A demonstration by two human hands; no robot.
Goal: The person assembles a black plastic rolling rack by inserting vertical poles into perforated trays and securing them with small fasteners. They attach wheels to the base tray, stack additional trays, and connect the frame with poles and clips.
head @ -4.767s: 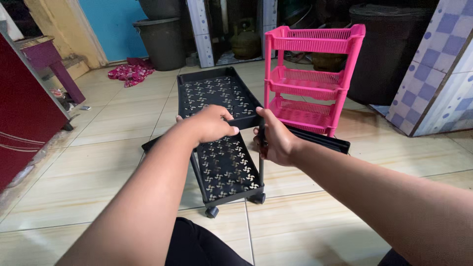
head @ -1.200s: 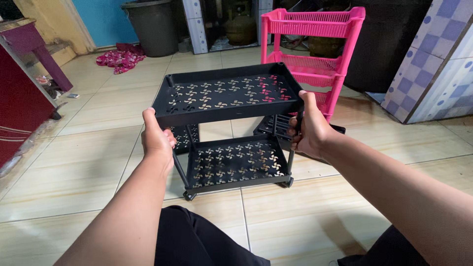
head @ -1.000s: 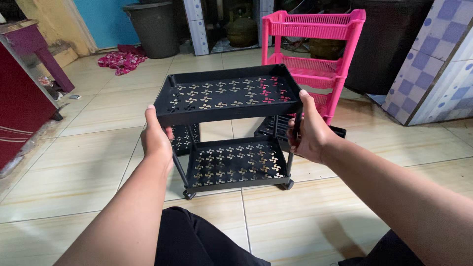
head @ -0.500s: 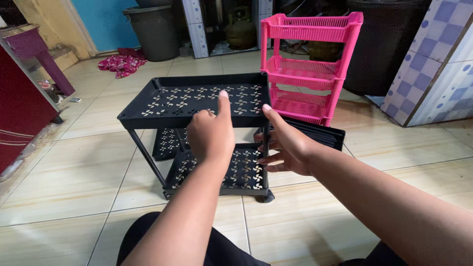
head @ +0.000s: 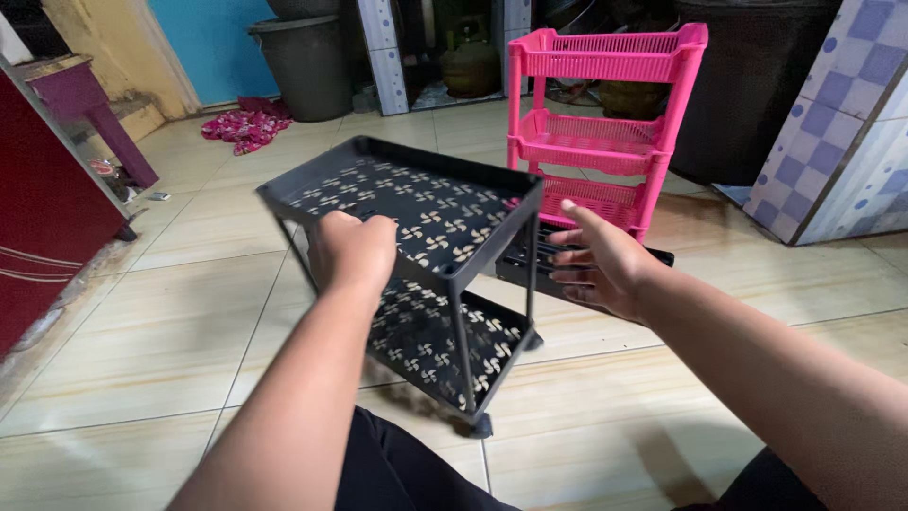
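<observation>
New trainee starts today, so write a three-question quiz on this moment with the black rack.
1. True or false: the left hand rests on the top tray of the black perforated plastic two-tier rack.
2. Which stands behind the black rack? A. a pink plastic three-tier rack B. a white wooden stool C. a green metal ladder
3. Fill in: the right hand is ____, its fingers spread beside the rack's corner post, holding nothing.

Key: 1 true; 2 A; 3 open
</observation>
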